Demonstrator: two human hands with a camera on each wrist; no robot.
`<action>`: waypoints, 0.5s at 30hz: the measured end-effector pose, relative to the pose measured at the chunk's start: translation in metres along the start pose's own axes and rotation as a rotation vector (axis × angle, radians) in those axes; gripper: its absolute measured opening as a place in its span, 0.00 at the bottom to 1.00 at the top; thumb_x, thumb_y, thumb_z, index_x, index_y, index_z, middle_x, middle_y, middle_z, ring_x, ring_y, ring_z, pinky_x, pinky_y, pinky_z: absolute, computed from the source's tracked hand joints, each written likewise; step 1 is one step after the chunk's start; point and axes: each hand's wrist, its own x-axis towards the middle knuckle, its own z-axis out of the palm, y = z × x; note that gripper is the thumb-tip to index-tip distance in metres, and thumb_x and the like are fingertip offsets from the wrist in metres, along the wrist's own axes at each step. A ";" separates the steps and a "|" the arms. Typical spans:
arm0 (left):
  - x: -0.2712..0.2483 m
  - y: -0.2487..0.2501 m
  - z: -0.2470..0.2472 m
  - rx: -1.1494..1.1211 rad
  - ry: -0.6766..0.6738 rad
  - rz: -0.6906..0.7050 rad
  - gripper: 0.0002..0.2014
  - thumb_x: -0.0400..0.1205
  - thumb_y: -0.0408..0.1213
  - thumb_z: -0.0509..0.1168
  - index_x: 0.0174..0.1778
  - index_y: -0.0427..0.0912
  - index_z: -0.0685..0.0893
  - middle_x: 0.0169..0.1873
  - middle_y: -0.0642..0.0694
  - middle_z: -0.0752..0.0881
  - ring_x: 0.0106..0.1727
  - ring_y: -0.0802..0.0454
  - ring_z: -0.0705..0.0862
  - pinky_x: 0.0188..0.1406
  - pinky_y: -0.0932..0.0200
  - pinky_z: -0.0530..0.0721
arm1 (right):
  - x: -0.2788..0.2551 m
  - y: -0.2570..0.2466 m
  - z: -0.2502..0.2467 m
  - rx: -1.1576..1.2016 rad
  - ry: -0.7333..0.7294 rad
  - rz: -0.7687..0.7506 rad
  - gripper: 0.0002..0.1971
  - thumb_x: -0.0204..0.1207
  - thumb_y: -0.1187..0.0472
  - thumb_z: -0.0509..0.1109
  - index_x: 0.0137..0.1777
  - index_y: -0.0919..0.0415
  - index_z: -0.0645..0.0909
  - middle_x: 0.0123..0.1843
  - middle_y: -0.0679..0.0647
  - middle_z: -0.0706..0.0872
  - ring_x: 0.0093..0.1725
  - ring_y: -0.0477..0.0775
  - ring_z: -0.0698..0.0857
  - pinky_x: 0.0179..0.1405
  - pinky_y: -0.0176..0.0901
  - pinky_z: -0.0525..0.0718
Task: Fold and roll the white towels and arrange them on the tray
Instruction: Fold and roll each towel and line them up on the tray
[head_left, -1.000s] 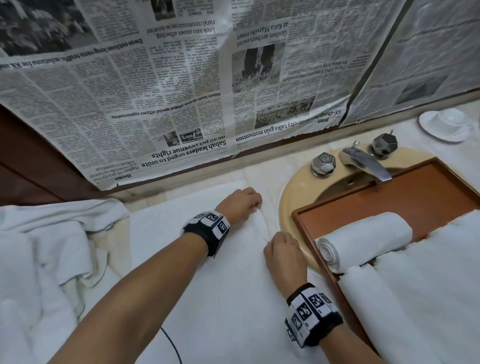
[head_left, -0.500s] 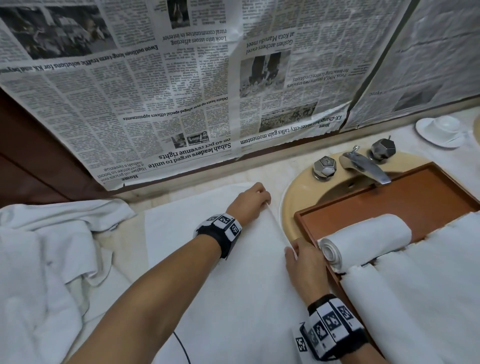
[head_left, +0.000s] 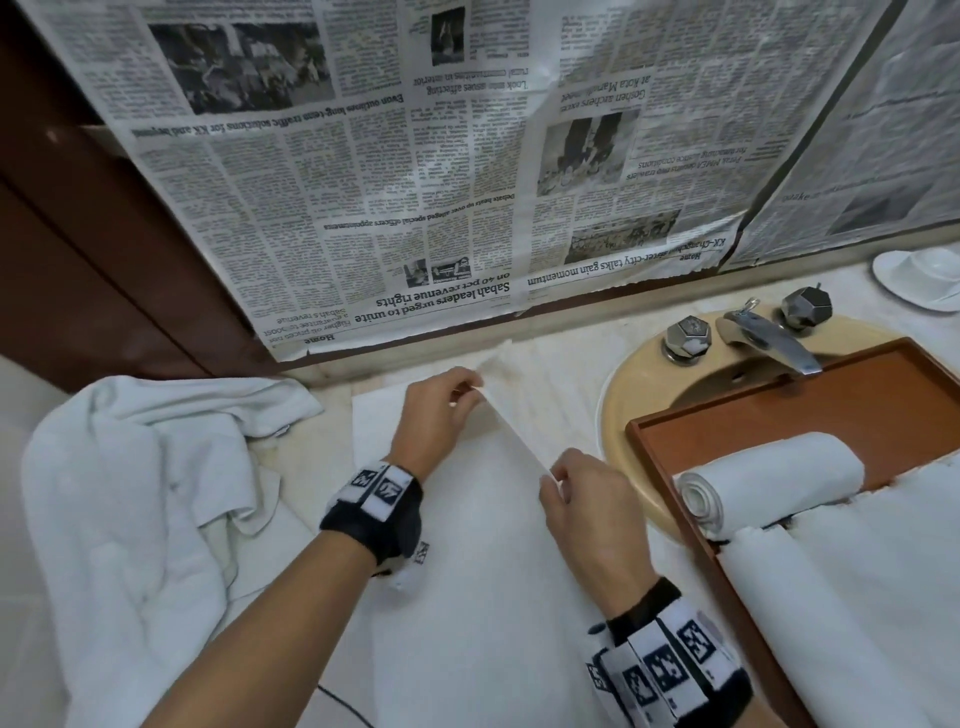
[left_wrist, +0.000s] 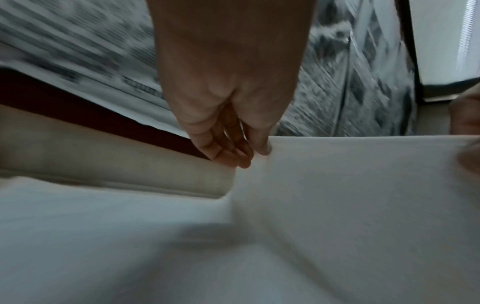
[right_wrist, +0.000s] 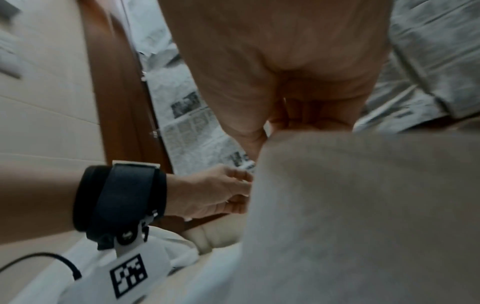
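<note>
Countertop: both hands (head_left: 519, 447) pinch towel (head_left: 483, 571); only head shows tray (head_left: 779, 410).

We see a white towel (head_left: 483, 571) spread flat on the counter, its right edge lifted off the surface. One rolled towel (head_left: 769, 480) lies across the brown wooden tray (head_left: 779, 410), beside more white rolls (head_left: 831, 623).

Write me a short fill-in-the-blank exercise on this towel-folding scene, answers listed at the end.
1. Both hands pinch one edge of the flat ____ on the counter.
2. The rolled towel lies in the brown ____.
3. The tray sits over the ____, below the faucet.
4. The wall behind is covered with ____.

Answers: towel; tray; sink; newspaper
</note>
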 end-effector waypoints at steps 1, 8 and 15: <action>-0.008 -0.009 -0.017 -0.022 0.022 -0.026 0.06 0.81 0.34 0.73 0.53 0.43 0.90 0.47 0.52 0.91 0.47 0.60 0.88 0.54 0.72 0.81 | -0.002 -0.018 0.003 -0.014 -0.040 -0.032 0.08 0.81 0.58 0.68 0.41 0.58 0.76 0.36 0.51 0.81 0.35 0.55 0.80 0.33 0.46 0.71; -0.061 -0.091 -0.075 0.036 -0.031 -0.316 0.12 0.80 0.26 0.68 0.51 0.47 0.90 0.50 0.49 0.91 0.47 0.56 0.88 0.50 0.78 0.78 | -0.021 -0.091 0.083 -0.087 -0.352 -0.094 0.05 0.85 0.62 0.57 0.47 0.54 0.68 0.52 0.55 0.84 0.41 0.55 0.75 0.25 0.39 0.57; -0.071 -0.104 -0.073 -0.018 -0.019 -0.423 0.08 0.81 0.35 0.70 0.54 0.46 0.90 0.51 0.50 0.90 0.53 0.55 0.86 0.61 0.65 0.79 | -0.040 -0.095 0.118 -0.110 -0.457 -0.097 0.03 0.86 0.60 0.56 0.50 0.55 0.69 0.50 0.54 0.83 0.40 0.54 0.72 0.25 0.36 0.55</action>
